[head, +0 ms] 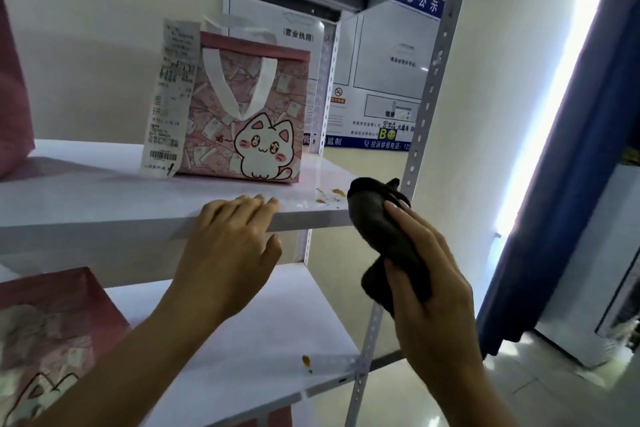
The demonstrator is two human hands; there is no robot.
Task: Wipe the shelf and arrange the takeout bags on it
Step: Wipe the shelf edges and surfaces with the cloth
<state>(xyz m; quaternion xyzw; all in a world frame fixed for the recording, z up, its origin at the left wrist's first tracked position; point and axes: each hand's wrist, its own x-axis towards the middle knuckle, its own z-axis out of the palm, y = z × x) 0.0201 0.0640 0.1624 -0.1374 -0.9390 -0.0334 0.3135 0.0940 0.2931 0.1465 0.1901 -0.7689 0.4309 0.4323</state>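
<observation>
The right hand point(429, 274), nearest the camera, grips a crumpled dark brown cloth point(381, 229), its fingers curled round the lower folds while the cloth's top reaches the right front corner of the white shelf board point(104, 191). The left hand point(232, 236) rests flat on that board's front edge, fingers straight and relaxed. Small orange-brown stains point(329, 196) speckle the board just beside the cloth. Further back stands a pink paper takeout bag with a white cartoon cat point(249, 121), upright, a long printed receipt point(171, 100) hanging down its left side. Another pink cat bag point(45, 340) sits on the lower white shelf point(242, 340), which bears one more orange spot point(306, 360).
</observation>
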